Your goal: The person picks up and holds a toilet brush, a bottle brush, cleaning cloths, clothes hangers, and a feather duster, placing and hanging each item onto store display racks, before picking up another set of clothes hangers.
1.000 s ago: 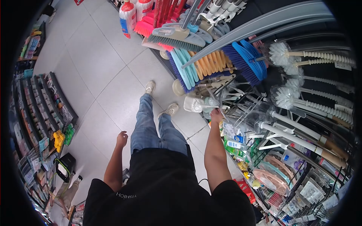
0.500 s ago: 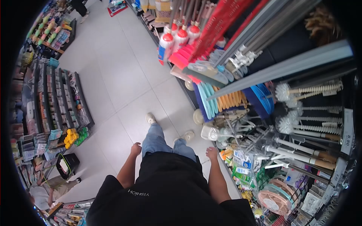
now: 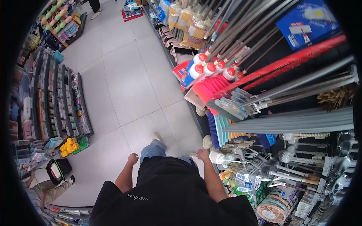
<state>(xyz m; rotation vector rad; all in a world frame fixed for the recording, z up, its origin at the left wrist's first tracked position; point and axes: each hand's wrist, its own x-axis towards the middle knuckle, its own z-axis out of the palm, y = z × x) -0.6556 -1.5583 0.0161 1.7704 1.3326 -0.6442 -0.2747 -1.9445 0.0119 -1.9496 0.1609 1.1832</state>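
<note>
Far left: tiered shelving unit (image 3: 52,101), stocked. Yellow goods (image 3: 69,147) and green goods (image 3: 80,145) at its lower end. Black basket (image 3: 66,165) below, beside second person (image 3: 56,193). Centre: left hand (image 3: 132,158) hangs over tiled floor (image 3: 113,150), fingers loosely curled, well apart from right hand (image 3: 203,154). Right hand: fingers loosely curled, just beside white container (image 3: 216,157); contact cannot be determined. White container: aisle-side edge of display, below teal brush heads (image 3: 222,131). Farther right: white-bristled brushes (image 3: 288,154), grey poles (image 3: 294,122) above them.

The left hand (image 3: 133,158) and right hand (image 3: 203,154) hang well apart, both relaxed and loosely curled.
</note>
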